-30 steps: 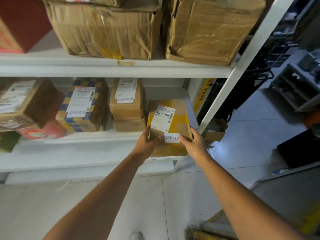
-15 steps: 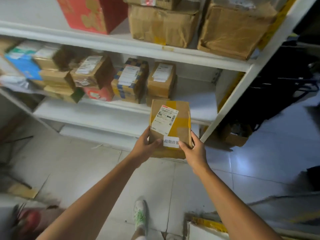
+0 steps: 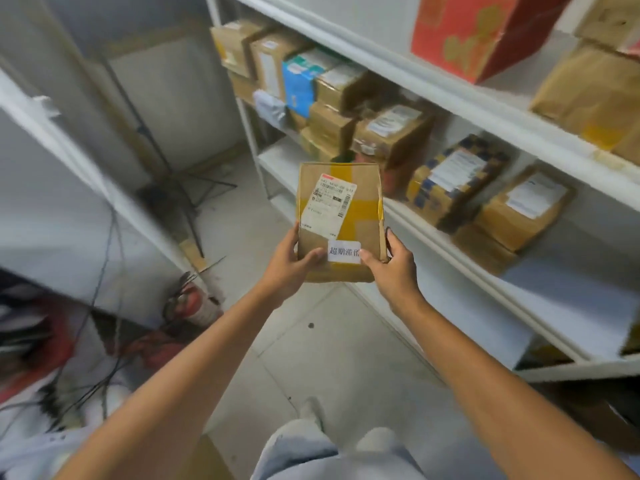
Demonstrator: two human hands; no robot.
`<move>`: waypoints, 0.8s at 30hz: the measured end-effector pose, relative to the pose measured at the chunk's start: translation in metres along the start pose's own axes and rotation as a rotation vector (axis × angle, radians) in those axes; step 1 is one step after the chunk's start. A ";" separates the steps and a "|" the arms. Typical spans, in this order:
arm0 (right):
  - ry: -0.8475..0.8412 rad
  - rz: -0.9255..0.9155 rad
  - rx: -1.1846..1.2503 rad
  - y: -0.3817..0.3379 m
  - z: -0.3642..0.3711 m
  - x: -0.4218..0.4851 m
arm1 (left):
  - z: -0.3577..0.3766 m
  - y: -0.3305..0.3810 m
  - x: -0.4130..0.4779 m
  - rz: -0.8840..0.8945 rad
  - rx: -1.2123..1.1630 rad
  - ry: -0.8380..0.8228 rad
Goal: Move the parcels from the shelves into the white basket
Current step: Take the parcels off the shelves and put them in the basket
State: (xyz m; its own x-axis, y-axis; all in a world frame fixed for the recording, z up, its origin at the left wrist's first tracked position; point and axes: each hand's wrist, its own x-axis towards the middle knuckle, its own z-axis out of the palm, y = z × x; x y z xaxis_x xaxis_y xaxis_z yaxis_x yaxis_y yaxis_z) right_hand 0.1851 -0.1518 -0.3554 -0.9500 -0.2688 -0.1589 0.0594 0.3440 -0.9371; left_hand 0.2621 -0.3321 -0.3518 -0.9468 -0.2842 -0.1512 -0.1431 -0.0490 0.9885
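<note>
Two hands: a brown cardboard parcel (image 3: 341, 216) is gripped at its lower end, clear of the shelving, above the tiled floor (image 3: 329, 358).
Left hand (image 3: 289, 268): the thumb is pressed on the parcel's front face; the other fingers are hidden behind it.
Right hand (image 3: 391, 271): the thumb is laid on a small white sticker (image 3: 343, 251) with Chinese characters; the fingers are curled round the right edge.
Parcel: held nearly upright, with a white shipping label (image 3: 327, 206) stuck over crossed yellow tape.
Shelves (image 3: 571, 306): white, at the right; more parcels are stacked on the middle board, among them a blue-and-yellow checked box (image 3: 453, 181) and a blue carton (image 3: 299, 84).
Upper board: a red carton (image 3: 485, 32) is stood beside brown boxes.
Floor, left: a red fire extinguisher (image 3: 188, 306) is seen, blurred, among black cables.
</note>
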 end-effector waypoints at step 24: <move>-1.376 -0.389 -0.078 -0.059 0.147 -0.030 | 0.020 -0.021 -0.200 -0.179 -0.034 1.481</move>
State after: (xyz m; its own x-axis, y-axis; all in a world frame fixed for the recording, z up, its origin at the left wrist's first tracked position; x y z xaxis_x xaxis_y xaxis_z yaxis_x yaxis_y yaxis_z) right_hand 0.2552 -0.2962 -0.3414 0.1481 -0.9826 -0.1125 -0.1906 0.0832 -0.9781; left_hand 0.4485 -0.2549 -0.3424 0.2299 -0.9605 -0.1568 -0.1965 -0.2036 0.9591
